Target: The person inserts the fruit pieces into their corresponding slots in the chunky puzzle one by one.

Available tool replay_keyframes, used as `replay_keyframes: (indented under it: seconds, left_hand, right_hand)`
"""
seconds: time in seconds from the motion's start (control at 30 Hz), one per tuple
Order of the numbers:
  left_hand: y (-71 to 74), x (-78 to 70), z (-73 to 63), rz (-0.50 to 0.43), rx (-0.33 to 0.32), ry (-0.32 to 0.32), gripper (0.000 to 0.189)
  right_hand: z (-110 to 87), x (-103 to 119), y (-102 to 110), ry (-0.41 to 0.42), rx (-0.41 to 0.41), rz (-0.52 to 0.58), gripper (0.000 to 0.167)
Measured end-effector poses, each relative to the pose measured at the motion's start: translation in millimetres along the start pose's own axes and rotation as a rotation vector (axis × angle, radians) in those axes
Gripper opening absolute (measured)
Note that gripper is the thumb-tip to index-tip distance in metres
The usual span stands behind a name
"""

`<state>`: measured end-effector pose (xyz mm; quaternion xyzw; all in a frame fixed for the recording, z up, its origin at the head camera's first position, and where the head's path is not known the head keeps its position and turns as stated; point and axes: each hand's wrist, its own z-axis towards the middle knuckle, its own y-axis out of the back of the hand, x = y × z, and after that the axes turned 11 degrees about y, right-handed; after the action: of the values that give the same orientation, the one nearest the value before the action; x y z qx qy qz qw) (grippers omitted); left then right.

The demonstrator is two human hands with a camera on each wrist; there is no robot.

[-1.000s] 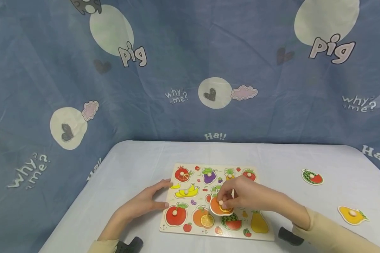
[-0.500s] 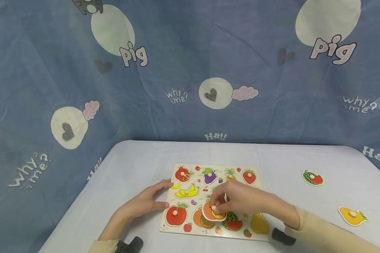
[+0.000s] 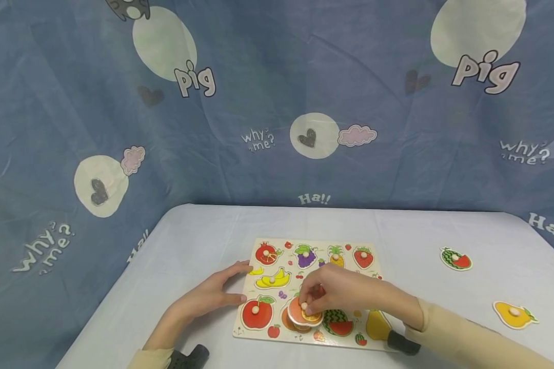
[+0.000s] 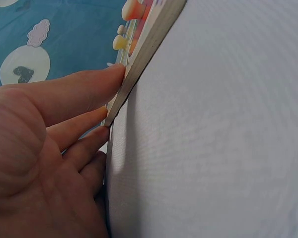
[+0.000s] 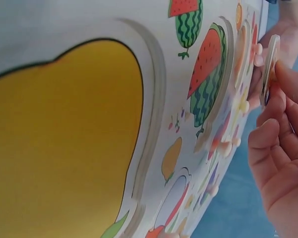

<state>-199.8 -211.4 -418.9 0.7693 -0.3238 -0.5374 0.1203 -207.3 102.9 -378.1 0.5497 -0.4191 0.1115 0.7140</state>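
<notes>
In the head view my right hand (image 3: 334,292) pinches an orange puzzle piece (image 3: 294,310) by its small knob. The piece hovers low over the printed orange recess of the wooden fruit puzzle board (image 3: 258,336), partly covering it. The right wrist view shows the piece (image 5: 269,69) edge-on between thumb and fingers, apart from the board. My left hand (image 3: 208,296) touches the board's left edge with thumb and fingertips. Up close in the left wrist view, the extended thumb and fingers (image 4: 82,131) meet that edge. Recesses for the watermelon (image 3: 339,324) and pear (image 3: 377,326) hold no pieces.
To the right of the board, a watermelon piece (image 3: 455,259) and a pear piece (image 3: 514,314) lie knob up on the white tabletop (image 3: 203,230). Several knobbed pieces, such as the apple (image 3: 257,313) and bananas (image 3: 273,279), sit in the board. A patterned blue cloth (image 3: 268,174) hangs behind.
My right hand has carried the orange piece left and slightly toward the front of the board, over the orange recess. My left hand has stayed at the board's edge.
</notes>
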Motion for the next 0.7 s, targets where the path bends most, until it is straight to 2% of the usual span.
replay_keyframes:
  seconds: [0.3,0.7]
  left_hand:
    - [0.9,0.9,1.0,-0.011,0.016,-0.019,0.065]
    - [1.1,0.8,0.5,-0.024,0.024,-0.018,0.065]
  right_hand:
    - [6.3,-7.0,-5.8,0.056,0.040,-0.011,0.009]
    - [16.6,-6.8,-8.4,0.011,0.092,0.041,0.009]
